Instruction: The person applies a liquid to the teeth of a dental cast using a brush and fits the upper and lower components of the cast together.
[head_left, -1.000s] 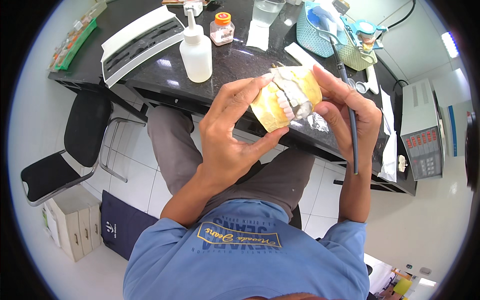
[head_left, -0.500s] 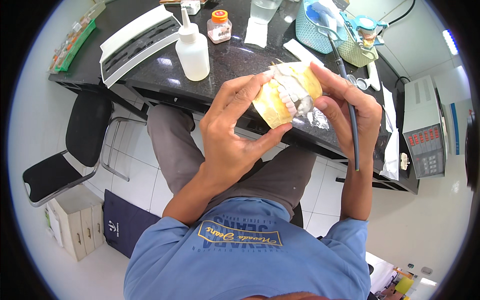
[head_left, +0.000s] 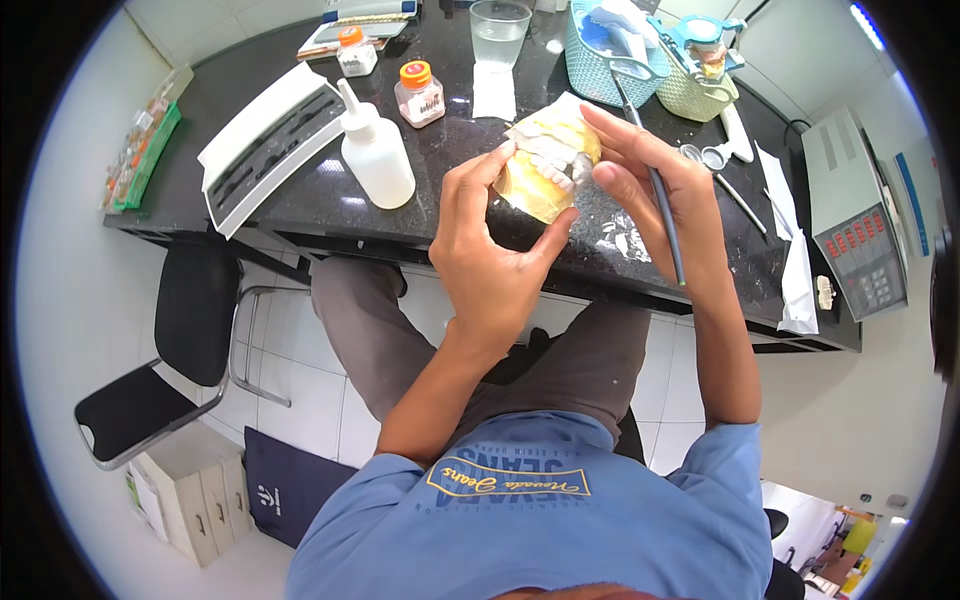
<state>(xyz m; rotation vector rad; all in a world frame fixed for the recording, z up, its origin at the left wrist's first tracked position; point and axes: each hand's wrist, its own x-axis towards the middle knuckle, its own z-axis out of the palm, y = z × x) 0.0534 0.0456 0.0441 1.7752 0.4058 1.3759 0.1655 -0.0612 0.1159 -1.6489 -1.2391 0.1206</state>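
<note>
My left hand [head_left: 500, 270] grips a yellow-and-white dental cast [head_left: 540, 190] above the table's front edge, thumb under its near side and fingers along its left. A row of white teeth shows across the cast. A slim dark-handled brush [head_left: 665, 215] lies through my right hand [head_left: 675, 190], its handle end pointing down toward my wrist. The right index fingertip and thumb are at the cast's right side; whether the thumb touches it I cannot tell. White powder or shavings [head_left: 625, 238] lie on the dark tabletop [head_left: 455, 215] just below my right fingers.
Left of the cast stand a white squeeze bottle [head_left: 378, 160], an orange-lidded jar [head_left: 419, 95] and a white tray [head_left: 270, 150]. Behind are a glass of water [head_left: 499, 40] and a blue basket [head_left: 590, 80]. Rightward lie a white-handled tool [head_left: 738, 135] and a grey keypad device [head_left: 860, 240].
The cast has moved a little left and has been turned in my hands. My right hand has loosened from the cast's side and shifted left with the brush. The view has tilted slightly.
</note>
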